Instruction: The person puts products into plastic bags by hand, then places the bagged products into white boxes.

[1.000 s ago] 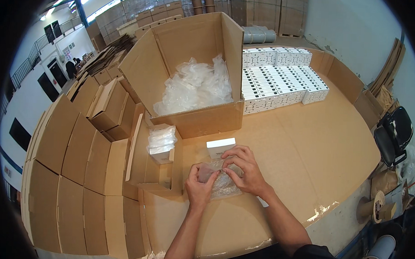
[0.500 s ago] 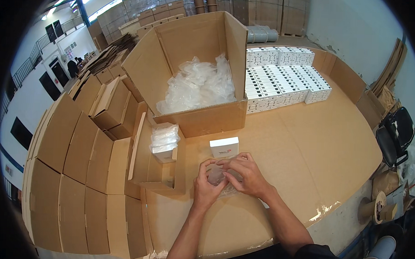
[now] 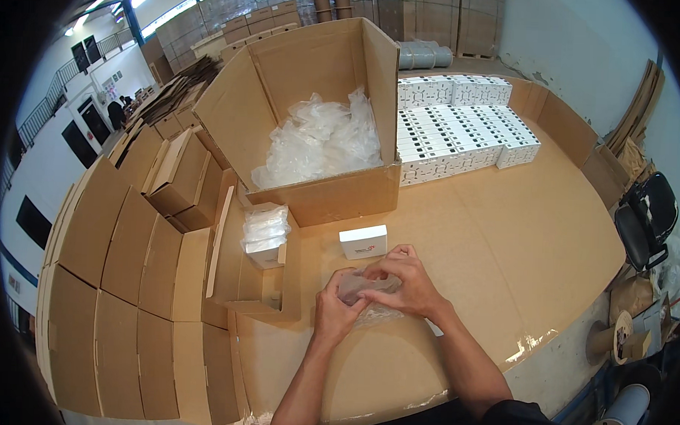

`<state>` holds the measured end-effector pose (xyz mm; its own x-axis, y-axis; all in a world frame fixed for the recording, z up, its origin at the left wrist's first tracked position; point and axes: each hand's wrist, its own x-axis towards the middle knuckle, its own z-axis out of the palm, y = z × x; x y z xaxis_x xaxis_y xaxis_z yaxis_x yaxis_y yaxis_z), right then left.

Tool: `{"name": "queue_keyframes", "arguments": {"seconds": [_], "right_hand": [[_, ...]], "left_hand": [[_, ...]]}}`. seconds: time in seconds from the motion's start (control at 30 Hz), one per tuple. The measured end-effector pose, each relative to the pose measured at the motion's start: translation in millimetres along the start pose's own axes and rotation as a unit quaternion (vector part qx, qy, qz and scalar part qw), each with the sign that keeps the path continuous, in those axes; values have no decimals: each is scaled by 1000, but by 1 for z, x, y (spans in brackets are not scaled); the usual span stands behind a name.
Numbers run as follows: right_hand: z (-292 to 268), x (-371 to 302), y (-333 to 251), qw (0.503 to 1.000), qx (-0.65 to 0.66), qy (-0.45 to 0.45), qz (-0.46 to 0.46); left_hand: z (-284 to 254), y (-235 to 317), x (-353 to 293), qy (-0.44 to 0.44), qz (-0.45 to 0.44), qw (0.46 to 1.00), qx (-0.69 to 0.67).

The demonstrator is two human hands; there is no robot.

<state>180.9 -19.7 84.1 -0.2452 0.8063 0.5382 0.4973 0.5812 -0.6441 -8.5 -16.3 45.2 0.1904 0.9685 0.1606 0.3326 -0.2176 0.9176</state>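
bare forearms, no gloves; left hand, right hand; dark short sleeve on right arm.

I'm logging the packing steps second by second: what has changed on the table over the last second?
Both hands, left hand and right hand, keep hold of the clear plastic bag, now bunched more tightly between them. The small white box sits just beyond the fingers much as before. The large carton of plastic bags and the stacked white boxes stayed put.
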Motion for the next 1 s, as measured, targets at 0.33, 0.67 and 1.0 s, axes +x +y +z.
{"name": "queue_keyframes", "arguments": {"seconds": [0.33, 0.67, 1.0], "right_hand": [[17, -8, 14, 1000, -1, -5, -17], [18, 6, 20, 990, 57, 111, 67], [20, 9, 26, 963, 151, 199, 100]], "left_hand": [[0, 14, 0, -35, 0, 998, -53], [1, -6, 2, -3, -45, 998, -46], [0, 3, 0, -37, -39, 992, -111]]}}
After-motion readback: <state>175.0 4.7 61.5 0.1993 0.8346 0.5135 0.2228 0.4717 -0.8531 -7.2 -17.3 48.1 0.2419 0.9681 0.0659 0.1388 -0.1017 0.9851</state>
